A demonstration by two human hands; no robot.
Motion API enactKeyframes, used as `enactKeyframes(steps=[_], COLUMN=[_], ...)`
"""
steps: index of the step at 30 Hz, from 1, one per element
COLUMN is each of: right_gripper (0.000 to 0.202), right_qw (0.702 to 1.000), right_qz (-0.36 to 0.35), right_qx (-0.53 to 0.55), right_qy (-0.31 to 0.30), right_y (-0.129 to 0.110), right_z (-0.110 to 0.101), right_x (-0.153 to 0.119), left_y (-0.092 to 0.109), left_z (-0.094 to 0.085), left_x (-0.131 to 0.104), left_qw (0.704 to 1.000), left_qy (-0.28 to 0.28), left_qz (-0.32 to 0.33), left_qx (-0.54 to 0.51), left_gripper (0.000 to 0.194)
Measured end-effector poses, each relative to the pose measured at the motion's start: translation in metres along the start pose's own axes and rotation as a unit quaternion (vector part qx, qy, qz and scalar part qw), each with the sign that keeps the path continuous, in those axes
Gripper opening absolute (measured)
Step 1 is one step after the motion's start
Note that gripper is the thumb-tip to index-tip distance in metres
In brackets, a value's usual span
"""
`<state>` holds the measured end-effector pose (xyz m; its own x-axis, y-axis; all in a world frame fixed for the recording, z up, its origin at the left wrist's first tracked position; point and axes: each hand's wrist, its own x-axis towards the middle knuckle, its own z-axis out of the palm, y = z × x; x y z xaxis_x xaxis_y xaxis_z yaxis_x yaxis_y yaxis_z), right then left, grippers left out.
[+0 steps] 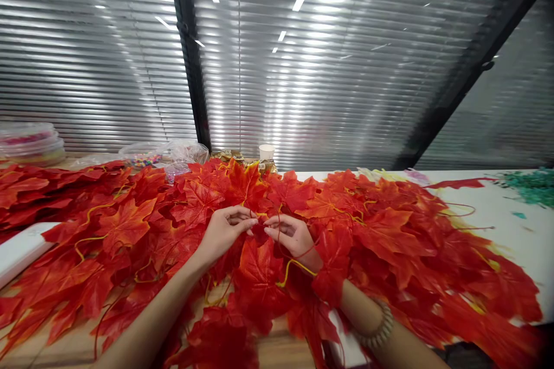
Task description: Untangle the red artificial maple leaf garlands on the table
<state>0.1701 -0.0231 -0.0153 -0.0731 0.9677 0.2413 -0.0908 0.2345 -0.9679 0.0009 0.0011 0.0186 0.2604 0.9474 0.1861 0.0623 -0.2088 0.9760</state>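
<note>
leaves (259, 274) crowd left hand (225, 232) and right hand (295, 237); white tabletop (523, 239) shows rightward.

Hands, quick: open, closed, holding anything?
Left hand: fingers curled in a near-pinch; whether it grips anything cannot be told.
Right hand: also near-pinched, among the red leaves; grip cannot be told.

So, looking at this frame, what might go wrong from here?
1. A red maple leaf lies across the right forearm, with a yellow stem near the wrist; moving the right hand could snag or drag them.
2. The white cup stands just behind the leaf pile, so pushing the pile back might tip it.
</note>
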Motion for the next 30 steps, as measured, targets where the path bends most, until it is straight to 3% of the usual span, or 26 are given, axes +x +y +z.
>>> enactKeyframes(steps=[8, 14, 23, 30], right_gripper=[0.028, 0.03, 0.032, 0.04], right_qw=[1.0, 0.999, 0.998, 0.996], right_qz=[0.011, 0.005, 0.003, -0.049], right_qx=[-0.001, 0.034, 0.066, 0.069], right_qy=[0.026, 0.035, 0.005, -0.032], right_y=[0.013, 0.018, 0.008, 0.015], right_z=[-0.005, -0.004, -0.001, -0.005], right_x=[0.006, 0.006, 0.001, 0.007], left_y=[0.003, 0.007, 0.003, -0.001], left_z=[-0.003, -0.004, -0.002, 0.001], left_x=[0.001, 0.001, 0.001, -0.001], left_qw=[0.994, 0.988, 0.996, 0.998], left_qy=[0.1, 0.128, 0.089, 0.046], left_qz=[0.001, -0.018, 0.004, 0.034], left_qx=[-0.041, -0.084, -0.006, 0.04], left_gripper=[0.032, 0.037, 0.031, 0.023])
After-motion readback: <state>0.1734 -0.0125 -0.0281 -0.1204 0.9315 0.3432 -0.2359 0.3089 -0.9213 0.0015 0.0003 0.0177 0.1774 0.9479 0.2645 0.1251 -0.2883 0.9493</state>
